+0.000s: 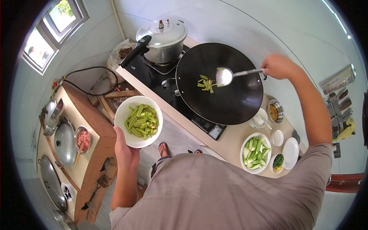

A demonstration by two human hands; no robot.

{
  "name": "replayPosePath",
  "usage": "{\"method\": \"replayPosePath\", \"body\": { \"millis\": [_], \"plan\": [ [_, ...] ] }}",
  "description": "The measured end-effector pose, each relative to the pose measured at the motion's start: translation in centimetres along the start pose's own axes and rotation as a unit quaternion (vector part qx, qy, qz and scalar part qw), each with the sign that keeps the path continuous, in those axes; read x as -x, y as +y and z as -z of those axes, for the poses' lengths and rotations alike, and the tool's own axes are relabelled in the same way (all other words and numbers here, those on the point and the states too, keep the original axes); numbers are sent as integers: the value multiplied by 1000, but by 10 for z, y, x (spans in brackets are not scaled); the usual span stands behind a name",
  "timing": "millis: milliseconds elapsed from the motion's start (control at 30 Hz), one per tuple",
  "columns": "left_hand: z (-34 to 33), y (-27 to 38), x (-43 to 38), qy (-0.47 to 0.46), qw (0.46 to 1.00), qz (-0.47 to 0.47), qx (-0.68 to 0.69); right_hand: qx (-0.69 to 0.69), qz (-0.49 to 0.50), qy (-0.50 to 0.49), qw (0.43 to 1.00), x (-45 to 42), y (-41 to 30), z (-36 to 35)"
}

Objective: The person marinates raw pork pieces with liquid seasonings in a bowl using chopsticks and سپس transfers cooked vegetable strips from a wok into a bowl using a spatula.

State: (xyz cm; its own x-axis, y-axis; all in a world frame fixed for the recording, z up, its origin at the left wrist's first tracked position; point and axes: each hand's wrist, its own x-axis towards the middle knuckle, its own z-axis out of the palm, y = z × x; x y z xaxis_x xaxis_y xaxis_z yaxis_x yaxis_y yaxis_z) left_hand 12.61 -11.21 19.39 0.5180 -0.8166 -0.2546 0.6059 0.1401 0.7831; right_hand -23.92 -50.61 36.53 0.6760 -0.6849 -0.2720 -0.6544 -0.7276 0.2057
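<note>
My left hand (126,149) holds a white bowl (117,122) of cut green stalks (141,120) by its lower rim, to the left of the stove. In my right hand (277,66) is the handle of a metal wok spatula (224,76), its blade over the middle of a large black wok (230,106). A small heap of cut green stalks (205,84) lies in the wok, just left of the blade. The wok sits on the right part of a black gas cooktop (152,75).
A pressure cooker (165,43) stands behind left, its black handle jutting forward. Right of the wok are a plate of pale green vegetable pieces (256,152), a steel bowl (276,111) and small white dishes. At left, a brick-sided counter (96,115) bears metal lids and a bowl of minced meat (83,139).
</note>
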Motion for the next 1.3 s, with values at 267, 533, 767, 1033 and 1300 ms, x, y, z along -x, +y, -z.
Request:
{"method": "replayPosePath", "body": {
  "millis": [267, 533, 767, 1033, 1300],
  "plan": [
    [0, -5, -7, 22, 999, 20, 14, -388, -193, -206, 877, 56, -5, -91],
    [-17, -5, -15, 9, 1000, 1, -16, -506, -253, 5, 824, 28, -94, -172],
    [-34, -6, -21, -23, 999, 13, -41, -423, -253, 186, 850, 16, -110, -214],
    [-70, -15, -44, -87, 993, 40, -61, -409, -254, 217, 849, 12, -106, -215],
    [-117, -38, -83, -108, 987, 73, -89, -378, -291, 215, 852, 1, -110, -212]
  ]
}}
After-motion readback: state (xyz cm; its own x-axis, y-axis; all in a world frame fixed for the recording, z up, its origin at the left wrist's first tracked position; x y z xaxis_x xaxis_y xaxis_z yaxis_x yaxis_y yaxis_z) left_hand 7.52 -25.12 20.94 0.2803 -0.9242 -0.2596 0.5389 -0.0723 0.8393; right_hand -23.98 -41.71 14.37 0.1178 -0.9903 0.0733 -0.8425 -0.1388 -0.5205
